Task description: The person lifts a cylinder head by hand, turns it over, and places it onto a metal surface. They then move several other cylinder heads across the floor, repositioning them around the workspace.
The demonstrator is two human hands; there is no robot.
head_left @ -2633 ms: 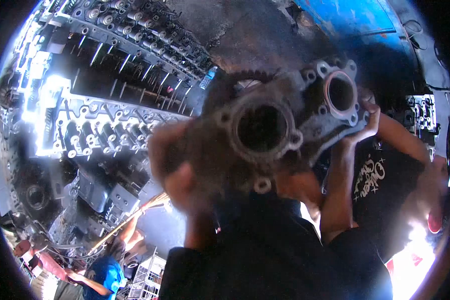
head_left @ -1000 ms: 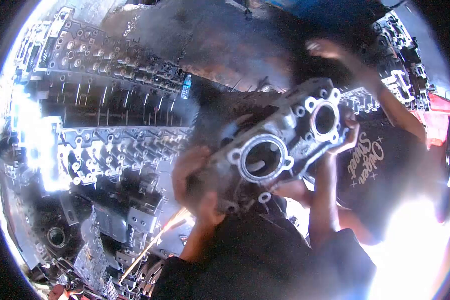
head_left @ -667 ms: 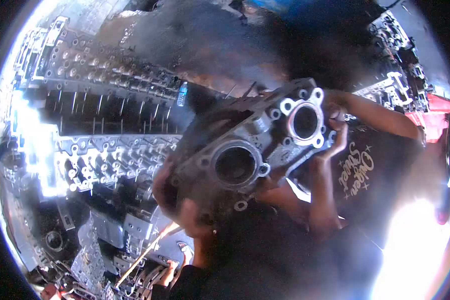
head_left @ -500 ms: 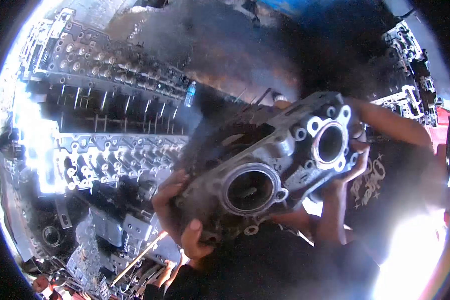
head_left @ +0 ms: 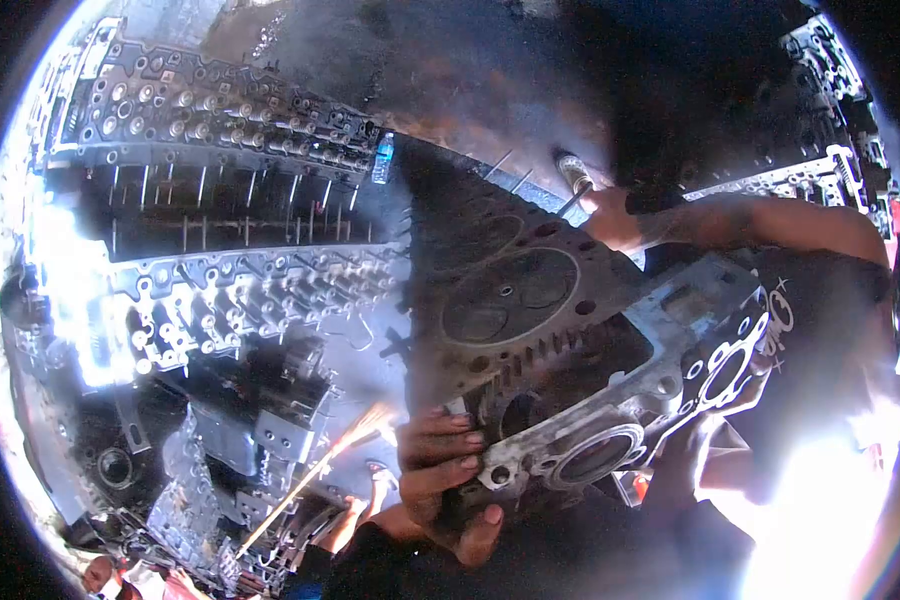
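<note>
Left hand clamped on near flange of grey cast-metal housing with round bores, fingers over its edge. Right hand hidden behind housing's far end, grip can't tell. Another person's hand above it. Long grey cylinder heads left of left hand.

That housing the left hand grips is cast metal, dull grey and grimy, rough on the outside, with its machined ring faces a bit brighter and smoother. The gear behind it looks like dark, matt metal, oily. Cylinder heads to the left are bare metal too, shiny where sun hits. The plastic bottle far back looks clear and glossy. The other person's T-shirt is matt black cloth.
</note>
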